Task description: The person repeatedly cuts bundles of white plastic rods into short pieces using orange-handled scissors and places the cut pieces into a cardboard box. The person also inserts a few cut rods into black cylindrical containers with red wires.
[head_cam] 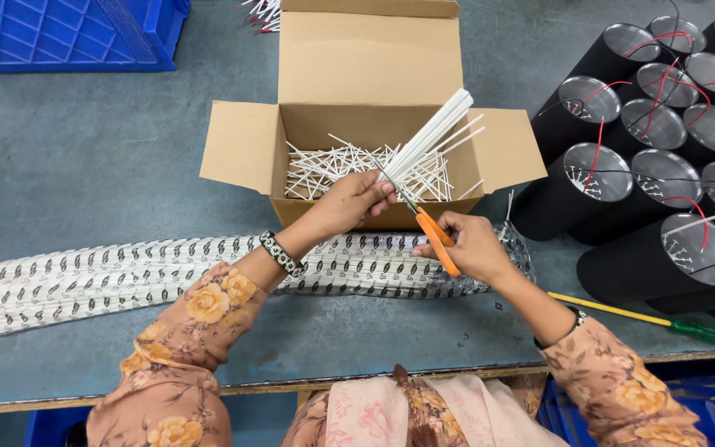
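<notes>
My left hand (pixel 349 203) grips a bundle of thin white sticks (pixel 434 136) that slants up to the right over an open cardboard box (pixel 246 147). My right hand (pixel 473 247) holds orange-handled scissors (pixel 434 236), whose blades reach up to the lower end of the bundle near my left fingers. Inside the box lie several cut white stick pieces (pixel 337 165) in a loose heap.
A long bag of patterned black-and-white pieces (pixel 109 273) lies across the grey table in front of the box. Several black cylinders with silver tops and red wires (pixel 664 165) stand at the right. A yellow-shafted, green-handled screwdriver (pixel 647 319) lies near the right edge. A blue crate (pixel 68 33) sits far left.
</notes>
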